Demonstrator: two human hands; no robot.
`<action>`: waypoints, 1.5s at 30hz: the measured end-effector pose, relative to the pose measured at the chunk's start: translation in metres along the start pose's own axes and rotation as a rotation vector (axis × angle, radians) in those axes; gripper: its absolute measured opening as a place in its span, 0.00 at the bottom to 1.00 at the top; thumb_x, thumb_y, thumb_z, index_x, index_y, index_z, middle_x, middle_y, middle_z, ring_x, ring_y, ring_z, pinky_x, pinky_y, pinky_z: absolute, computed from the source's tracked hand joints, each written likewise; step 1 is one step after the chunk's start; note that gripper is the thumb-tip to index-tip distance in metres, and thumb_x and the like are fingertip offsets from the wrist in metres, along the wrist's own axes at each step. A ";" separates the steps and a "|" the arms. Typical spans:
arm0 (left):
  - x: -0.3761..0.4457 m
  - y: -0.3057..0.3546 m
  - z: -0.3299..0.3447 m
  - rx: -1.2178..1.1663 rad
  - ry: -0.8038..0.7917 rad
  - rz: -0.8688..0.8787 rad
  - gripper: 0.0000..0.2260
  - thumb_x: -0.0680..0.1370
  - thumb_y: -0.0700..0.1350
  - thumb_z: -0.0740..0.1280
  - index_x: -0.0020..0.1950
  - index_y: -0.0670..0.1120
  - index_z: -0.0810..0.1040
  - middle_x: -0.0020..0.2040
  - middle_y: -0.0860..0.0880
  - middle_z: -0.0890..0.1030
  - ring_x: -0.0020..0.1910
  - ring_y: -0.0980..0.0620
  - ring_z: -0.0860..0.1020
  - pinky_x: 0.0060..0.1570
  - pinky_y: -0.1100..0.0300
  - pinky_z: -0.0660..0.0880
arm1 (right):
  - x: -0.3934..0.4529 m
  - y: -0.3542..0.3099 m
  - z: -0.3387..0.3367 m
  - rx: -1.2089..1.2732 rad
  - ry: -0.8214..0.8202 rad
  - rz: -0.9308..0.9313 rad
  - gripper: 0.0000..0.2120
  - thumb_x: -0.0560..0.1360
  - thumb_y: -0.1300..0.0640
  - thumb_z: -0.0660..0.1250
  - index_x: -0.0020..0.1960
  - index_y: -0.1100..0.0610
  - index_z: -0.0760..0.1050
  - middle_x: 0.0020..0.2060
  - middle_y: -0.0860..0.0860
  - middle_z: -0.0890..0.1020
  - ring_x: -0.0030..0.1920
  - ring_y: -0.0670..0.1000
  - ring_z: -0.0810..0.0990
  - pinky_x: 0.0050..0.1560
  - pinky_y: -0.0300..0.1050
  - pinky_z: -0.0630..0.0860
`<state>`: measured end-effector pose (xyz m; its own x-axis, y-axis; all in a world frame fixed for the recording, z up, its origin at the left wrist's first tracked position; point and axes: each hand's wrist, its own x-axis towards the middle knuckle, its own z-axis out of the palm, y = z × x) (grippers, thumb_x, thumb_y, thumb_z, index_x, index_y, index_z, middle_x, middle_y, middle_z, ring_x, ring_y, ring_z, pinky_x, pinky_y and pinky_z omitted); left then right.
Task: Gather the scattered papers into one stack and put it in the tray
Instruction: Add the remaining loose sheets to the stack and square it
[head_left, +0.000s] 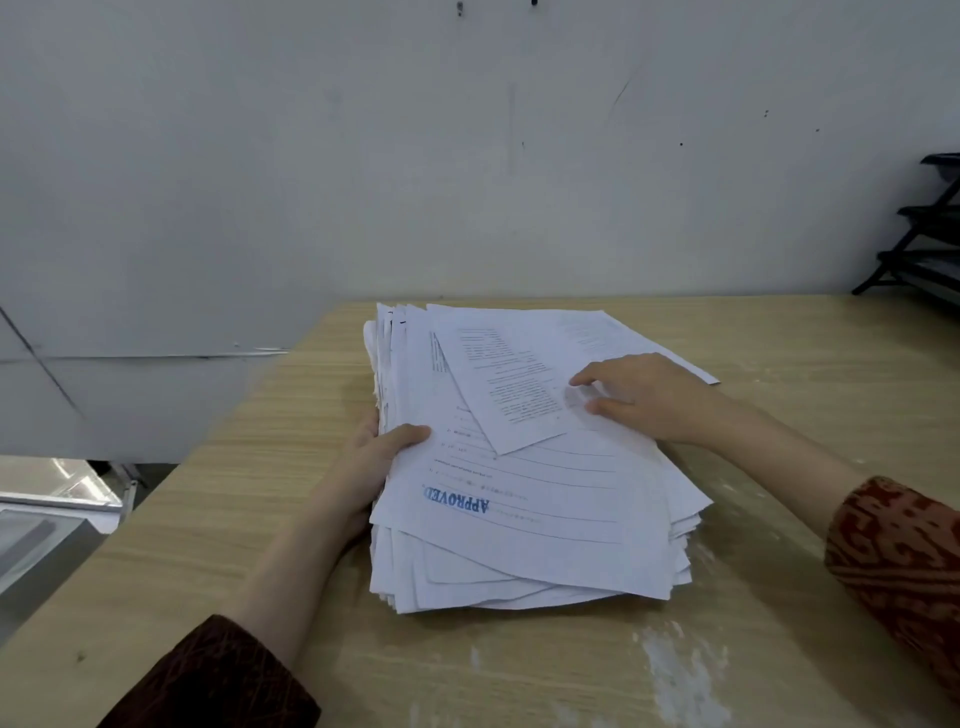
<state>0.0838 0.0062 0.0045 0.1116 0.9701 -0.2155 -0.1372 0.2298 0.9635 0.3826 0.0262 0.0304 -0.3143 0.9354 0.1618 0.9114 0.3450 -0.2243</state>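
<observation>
A wooden tabletop (779, 597) is seen carrying the papers (530, 519) at its middle, already gathered into one ragged stack, long axis running near to far, top sheets skewed. The black tiered tray (930, 249) at far right is judged still unfilled; squaring and transfer remain. The stack's left edge is pinched by the left hand (374, 457); the right hand (644, 395) is laid on top, its grip loosely spread.

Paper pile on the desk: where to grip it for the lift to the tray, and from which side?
Grip the paper pile at its two long edges, one hand per side, fingers under and thumb on top, as the left hand does at the left edge. The sheets are loose and fanned, with the top sheet skewed, so a one-sided grip would probably let them slide. The right hand rests on top.
</observation>
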 end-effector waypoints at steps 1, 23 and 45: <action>0.000 0.000 -0.001 0.007 -0.003 -0.001 0.20 0.75 0.39 0.68 0.67 0.46 0.70 0.55 0.42 0.82 0.46 0.43 0.83 0.36 0.54 0.80 | 0.003 0.001 0.002 -0.027 0.032 -0.005 0.13 0.78 0.50 0.60 0.62 0.47 0.73 0.56 0.46 0.79 0.58 0.51 0.76 0.57 0.51 0.71; -0.002 0.000 0.000 -0.011 -0.030 0.038 0.16 0.76 0.39 0.67 0.62 0.51 0.72 0.54 0.44 0.82 0.47 0.43 0.83 0.41 0.51 0.79 | 0.003 -0.013 0.001 -0.470 -0.139 -0.295 0.23 0.80 0.41 0.47 0.73 0.46 0.59 0.63 0.48 0.74 0.58 0.52 0.75 0.56 0.48 0.72; -0.001 0.003 0.003 0.034 0.025 0.021 0.14 0.76 0.39 0.67 0.59 0.48 0.72 0.48 0.44 0.81 0.42 0.45 0.81 0.37 0.54 0.76 | -0.041 0.024 -0.046 -0.336 0.223 0.090 0.11 0.78 0.59 0.56 0.58 0.56 0.73 0.46 0.57 0.81 0.44 0.59 0.77 0.42 0.50 0.73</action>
<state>0.0864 0.0053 0.0080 0.0843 0.9764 -0.1987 -0.1057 0.2070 0.9726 0.4294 -0.0074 0.0625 -0.1976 0.9083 0.3688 0.9803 0.1834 0.0735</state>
